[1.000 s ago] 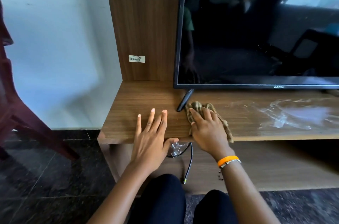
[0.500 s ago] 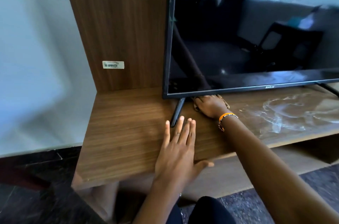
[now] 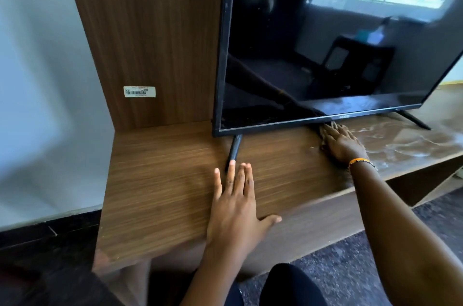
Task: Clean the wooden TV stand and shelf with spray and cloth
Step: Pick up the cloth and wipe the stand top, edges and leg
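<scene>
Since half a second ago the right hand (image 3: 340, 144) has slid further right along the TV stand (image 3: 162, 180), away from the left TV foot (image 3: 234, 149), and now sits at the centre right of the frame, just below the bottom edge of the television (image 3: 325, 37). It lies flat on the cloth (image 3: 325, 134), which is mostly hidden beneath it; only a brownish fringe shows by the fingertips, tucked under the screen's lower edge. Its fingers are stretched forward, pressing the cloth to the wood rather than curling round it. An orange bracelet (image 3: 359, 161) circles the wrist.

At the lower centre, the left hand (image 3: 235, 208) rests palm down on the stand near its front edge, as before. Its fingers are straight and close together, the thumb spread out to the right, the middle fingertip just short of the left TV foot.

To the right of the cloth a pale, wet-looking smear (image 3: 411, 140) covers the stand's top. At the upper left, the wooden back panel (image 3: 150, 30) carries a white barcode sticker (image 3: 139, 92).
</scene>
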`<state>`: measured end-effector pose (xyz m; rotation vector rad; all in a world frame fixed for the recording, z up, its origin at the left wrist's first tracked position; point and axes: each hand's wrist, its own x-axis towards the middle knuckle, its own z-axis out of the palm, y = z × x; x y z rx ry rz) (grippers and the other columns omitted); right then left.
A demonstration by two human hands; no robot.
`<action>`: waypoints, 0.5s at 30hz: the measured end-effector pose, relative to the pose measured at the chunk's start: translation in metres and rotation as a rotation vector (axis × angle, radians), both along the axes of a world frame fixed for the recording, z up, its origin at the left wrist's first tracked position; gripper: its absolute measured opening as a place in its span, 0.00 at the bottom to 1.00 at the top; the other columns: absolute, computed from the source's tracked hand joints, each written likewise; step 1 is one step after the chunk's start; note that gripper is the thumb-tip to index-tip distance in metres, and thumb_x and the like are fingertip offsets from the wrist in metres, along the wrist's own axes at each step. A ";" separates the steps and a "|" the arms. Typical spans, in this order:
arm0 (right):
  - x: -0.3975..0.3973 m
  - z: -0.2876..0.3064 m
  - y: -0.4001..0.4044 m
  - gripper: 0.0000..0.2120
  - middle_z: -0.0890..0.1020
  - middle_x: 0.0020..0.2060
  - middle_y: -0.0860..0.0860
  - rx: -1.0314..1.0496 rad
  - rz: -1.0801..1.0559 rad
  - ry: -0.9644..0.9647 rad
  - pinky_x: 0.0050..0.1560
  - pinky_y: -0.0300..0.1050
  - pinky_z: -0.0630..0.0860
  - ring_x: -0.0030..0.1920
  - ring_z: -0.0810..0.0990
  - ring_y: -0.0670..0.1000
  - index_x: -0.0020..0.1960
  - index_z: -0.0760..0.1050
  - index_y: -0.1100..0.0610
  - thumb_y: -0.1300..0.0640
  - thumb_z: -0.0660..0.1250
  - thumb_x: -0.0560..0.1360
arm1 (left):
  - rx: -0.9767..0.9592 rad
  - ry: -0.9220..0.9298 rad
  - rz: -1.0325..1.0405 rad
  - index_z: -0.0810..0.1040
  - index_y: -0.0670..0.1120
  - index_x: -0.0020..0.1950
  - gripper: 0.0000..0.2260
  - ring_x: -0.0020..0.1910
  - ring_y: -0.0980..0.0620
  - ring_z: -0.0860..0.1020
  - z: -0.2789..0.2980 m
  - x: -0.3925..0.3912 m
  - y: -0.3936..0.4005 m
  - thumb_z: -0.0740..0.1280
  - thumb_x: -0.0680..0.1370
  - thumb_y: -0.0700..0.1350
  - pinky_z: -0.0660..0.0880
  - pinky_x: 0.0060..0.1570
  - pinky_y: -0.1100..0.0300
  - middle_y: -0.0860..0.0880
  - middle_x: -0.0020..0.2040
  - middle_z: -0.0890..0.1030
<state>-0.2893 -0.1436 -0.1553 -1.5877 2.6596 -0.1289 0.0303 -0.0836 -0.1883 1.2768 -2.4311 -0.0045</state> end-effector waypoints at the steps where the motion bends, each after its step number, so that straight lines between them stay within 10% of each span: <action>1: 0.005 -0.001 0.003 0.24 0.50 0.77 0.49 0.021 0.005 0.013 0.76 0.54 0.49 0.77 0.46 0.54 0.76 0.53 0.47 0.50 0.51 0.81 | -0.001 0.011 -0.004 0.37 0.41 0.74 0.48 0.74 0.47 0.34 0.000 0.001 0.001 0.51 0.70 0.74 0.27 0.69 0.45 0.45 0.78 0.46; 10: 0.154 -0.017 0.043 0.24 0.61 0.75 0.52 -0.169 0.532 -0.054 0.74 0.44 0.50 0.76 0.57 0.53 0.75 0.58 0.50 0.51 0.56 0.80 | 0.003 0.061 0.023 0.35 0.40 0.75 0.54 0.75 0.44 0.37 0.018 -0.036 0.015 0.67 0.68 0.66 0.26 0.66 0.43 0.43 0.78 0.42; 15: 0.105 -0.012 0.082 0.22 0.62 0.75 0.50 -0.191 0.598 -0.167 0.76 0.45 0.51 0.76 0.54 0.49 0.73 0.63 0.48 0.52 0.59 0.79 | -0.032 0.026 -0.033 0.27 0.40 0.70 0.56 0.75 0.43 0.35 0.010 -0.053 0.019 0.65 0.68 0.67 0.23 0.64 0.45 0.42 0.77 0.37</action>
